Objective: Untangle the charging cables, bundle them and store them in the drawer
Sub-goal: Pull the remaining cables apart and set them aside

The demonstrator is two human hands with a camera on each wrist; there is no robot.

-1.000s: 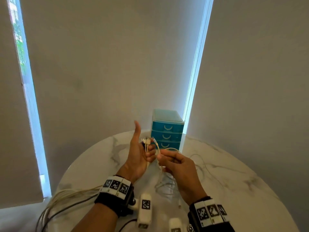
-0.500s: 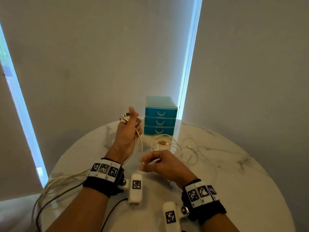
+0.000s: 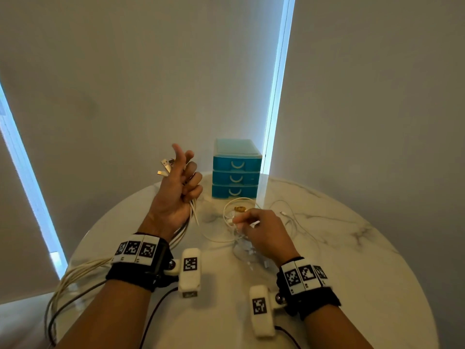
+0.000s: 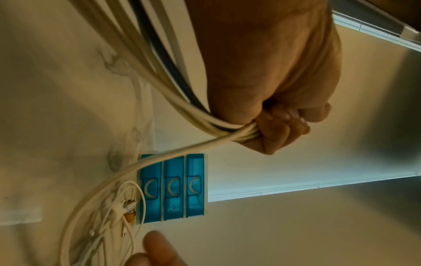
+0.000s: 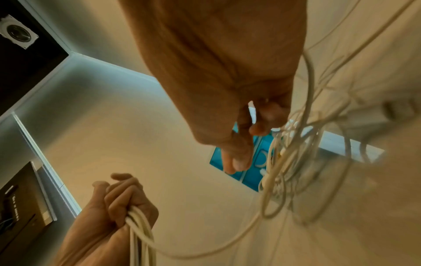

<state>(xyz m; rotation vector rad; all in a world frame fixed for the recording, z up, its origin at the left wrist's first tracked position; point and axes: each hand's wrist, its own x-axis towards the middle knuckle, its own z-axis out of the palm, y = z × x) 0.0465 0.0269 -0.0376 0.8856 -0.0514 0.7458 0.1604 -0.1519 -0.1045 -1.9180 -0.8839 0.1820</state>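
moved: right hand [image 3: 261, 230] dropped from the left one down onto the table [image 3: 352, 273]
drawers [image 3: 235, 170]: back of table, all closed, straight ahead
tangle [image 3: 239, 222]: between right hand and drawers, right hand nearer, pinching a strand
left hand [image 3: 176, 197]: raised, fist round the cable bunch [image 4: 205, 124], plugs [image 3: 164, 167] sticking up

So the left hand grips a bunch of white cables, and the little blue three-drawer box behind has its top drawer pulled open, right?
Not quite: the head view shows all three drawers of the blue plastic drawer box closed. The left hand does grip the bunch of white cables.
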